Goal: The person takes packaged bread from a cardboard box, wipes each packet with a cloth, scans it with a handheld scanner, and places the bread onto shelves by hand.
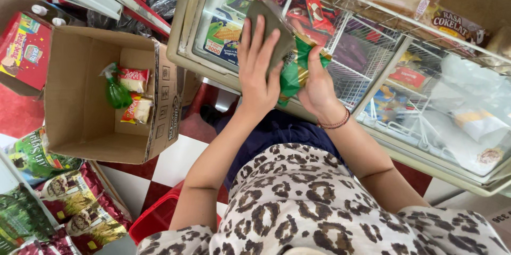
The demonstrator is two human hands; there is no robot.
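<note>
My right hand, with a beaded bracelet at the wrist, is shut on a green and gold snack packet held over the edge of a glass-topped freezer chest. My left hand lies flat, fingers spread, on a grey-brown cloth-like piece pressed against the packet's upper side. The cloth hides most of the packet, and both hands meet at it.
An open cardboard box on the red and white floor holds three small packets. Bagged snacks lie at lower left, a red basket by my legs. A wire rack of packaged goods crosses the freezer.
</note>
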